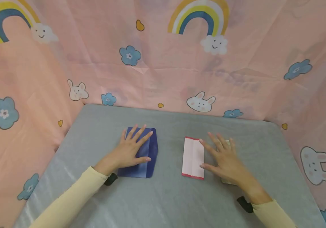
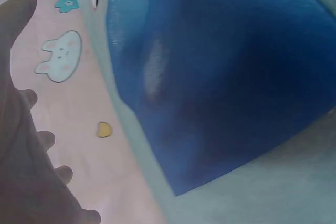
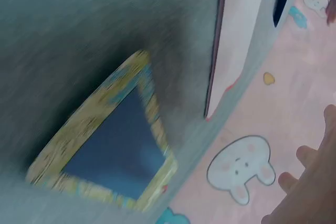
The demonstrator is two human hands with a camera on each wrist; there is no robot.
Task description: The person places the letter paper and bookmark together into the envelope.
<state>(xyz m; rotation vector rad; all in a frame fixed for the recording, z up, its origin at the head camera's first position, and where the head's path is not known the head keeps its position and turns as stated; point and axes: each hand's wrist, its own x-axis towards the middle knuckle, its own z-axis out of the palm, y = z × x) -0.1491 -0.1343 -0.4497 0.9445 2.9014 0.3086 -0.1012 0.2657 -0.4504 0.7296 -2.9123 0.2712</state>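
Observation:
My left hand (image 1: 130,150) is spread with straight fingers over a blue envelope (image 1: 149,172), its pointed flap toward the right. In the left wrist view the envelope (image 2: 210,103) lies on the cloth, and the left hand (image 2: 31,145) shows apart from it. On the other side, my right hand (image 1: 226,163) spreads its fingers above a flat rectangular piece (image 3: 86,140) with a patterned yellowish border and a dark blue middle. The hand hides most of it in the head view. Close by its thumb and index fingertips lies a pale pink packet (image 1: 192,158) with red jagged ends.
A grey-blue cloth (image 1: 165,202) covers the table. Pink fabric (image 1: 163,82) printed with rainbows, rabbits and flowers hangs round the back and both sides. A dark strap (image 1: 245,205) shows at the right wrist, another (image 1: 111,179) at the left.

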